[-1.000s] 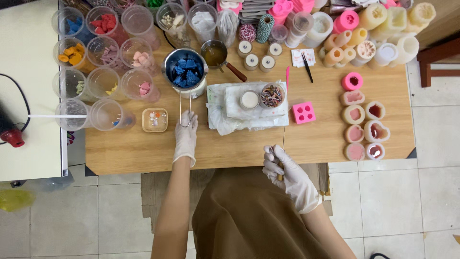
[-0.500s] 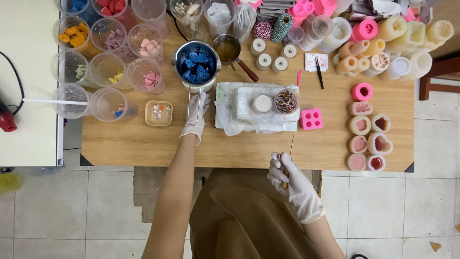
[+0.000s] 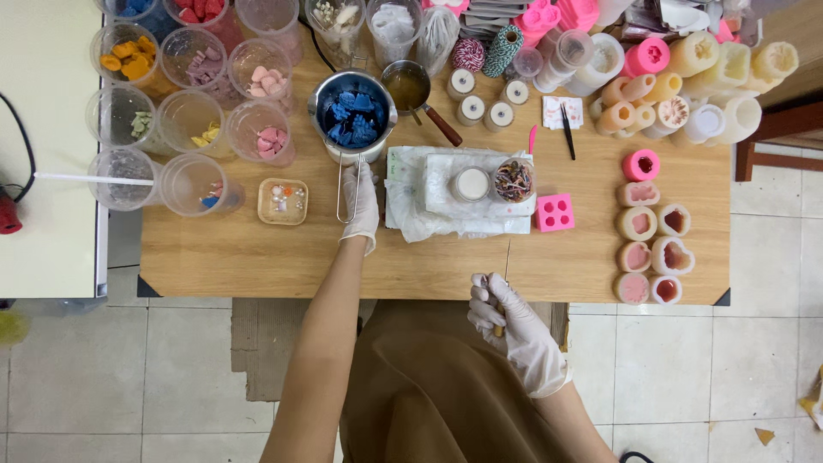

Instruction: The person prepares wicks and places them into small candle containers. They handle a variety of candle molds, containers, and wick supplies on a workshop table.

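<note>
While the gloved left hand (image 3: 361, 199) closes on the wire handle (image 3: 349, 190), the metal pot (image 3: 352, 114) of blue chunks sits just beyond it, handle pointing back along the table (image 3: 257, 257). Nearer the body, the right hand (image 3: 506, 319) grips a thin tool (image 3: 504, 279).

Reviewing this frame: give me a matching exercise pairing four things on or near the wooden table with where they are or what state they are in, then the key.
Things:
1. left hand
2. right hand
3. metal pot
4. pink four-hole mould

Places or states:
A. holds blue chunks of wax
B. lies on the table to the right of the white paper-covered block
C. grips the pot's wire handle
D. holds a thin stick with a wooden grip at the table's near edge

Pairs: 1-C, 2-D, 3-A, 4-B
</note>
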